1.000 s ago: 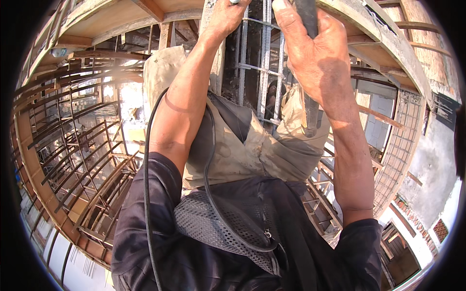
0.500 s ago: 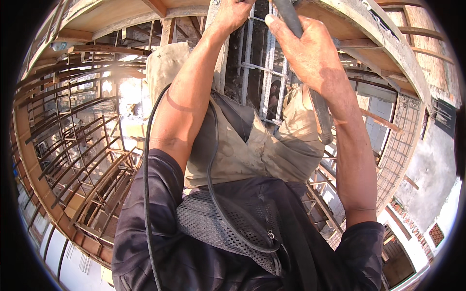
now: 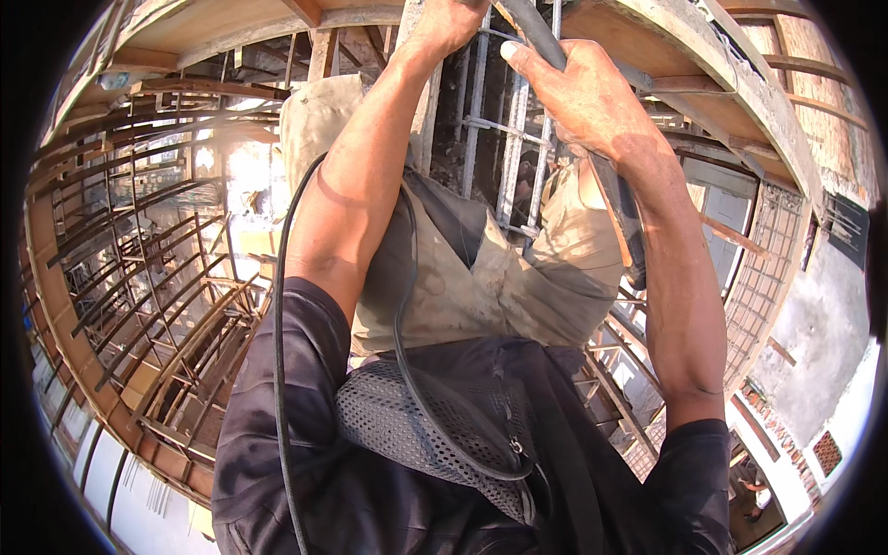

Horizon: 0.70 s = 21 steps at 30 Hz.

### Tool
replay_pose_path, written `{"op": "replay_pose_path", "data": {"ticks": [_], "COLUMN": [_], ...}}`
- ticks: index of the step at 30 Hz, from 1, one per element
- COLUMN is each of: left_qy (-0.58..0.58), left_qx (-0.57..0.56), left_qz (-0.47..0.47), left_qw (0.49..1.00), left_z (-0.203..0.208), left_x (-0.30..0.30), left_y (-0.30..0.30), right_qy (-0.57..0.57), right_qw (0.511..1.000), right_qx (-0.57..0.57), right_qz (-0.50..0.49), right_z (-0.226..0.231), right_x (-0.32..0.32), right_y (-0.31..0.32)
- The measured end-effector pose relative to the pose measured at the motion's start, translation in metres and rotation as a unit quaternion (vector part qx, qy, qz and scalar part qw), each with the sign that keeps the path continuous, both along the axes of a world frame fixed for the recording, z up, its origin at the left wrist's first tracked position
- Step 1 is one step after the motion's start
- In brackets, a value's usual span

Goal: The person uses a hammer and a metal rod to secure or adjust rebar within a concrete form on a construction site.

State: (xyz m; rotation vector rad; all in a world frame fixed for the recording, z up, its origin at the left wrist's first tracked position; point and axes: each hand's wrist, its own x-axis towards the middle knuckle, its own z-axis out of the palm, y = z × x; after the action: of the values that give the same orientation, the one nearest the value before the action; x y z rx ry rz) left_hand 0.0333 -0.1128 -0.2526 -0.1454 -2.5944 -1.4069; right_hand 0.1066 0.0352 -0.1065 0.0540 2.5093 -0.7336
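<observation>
My right hand is closed around a long, dark-handled tool, with the thumb lying along it. The tool's lower end comes out below the palm beside my forearm; its upper end runs out of the picture, so its kind does not show. My left hand is curled at the top edge near the tool's upper part. Its fingertips are cut off, and what they hold cannot be made out. Between my arms stands a cage of tied steel rebar inside a narrow opening, with my trousered knees around it.
A black cable loops past my left arm, near a black mesh pouch at my waist. Timber formwork and several rebar rods lie below left. A concrete-edged form curves at right. A person shows far below right.
The tool has tilted in my right hand: its upper part has shifted left and its lower end right. My right forearm has moved slightly right. A person has appeared at the lower right.
</observation>
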Motion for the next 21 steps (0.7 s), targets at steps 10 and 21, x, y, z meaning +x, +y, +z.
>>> {"op": "replay_pose_path", "data": {"ticks": [10,21], "left_qy": [-0.07,-0.024], "left_qx": [0.017,0.037], "left_qz": [0.05,0.058], "left_qw": [0.996,0.997], "left_z": [-0.005,-0.001], "left_x": [-0.009,-0.052], "left_y": [-0.003,0.019], "right_qy": [0.199,-0.035], "right_qw": [0.9,0.995], "right_qx": [-0.387,-0.067], "right_qz": [0.035,-0.066], "right_z": [0.056,-0.01], "right_x": [0.011,0.013], "right_y": [0.012,0.034]}}
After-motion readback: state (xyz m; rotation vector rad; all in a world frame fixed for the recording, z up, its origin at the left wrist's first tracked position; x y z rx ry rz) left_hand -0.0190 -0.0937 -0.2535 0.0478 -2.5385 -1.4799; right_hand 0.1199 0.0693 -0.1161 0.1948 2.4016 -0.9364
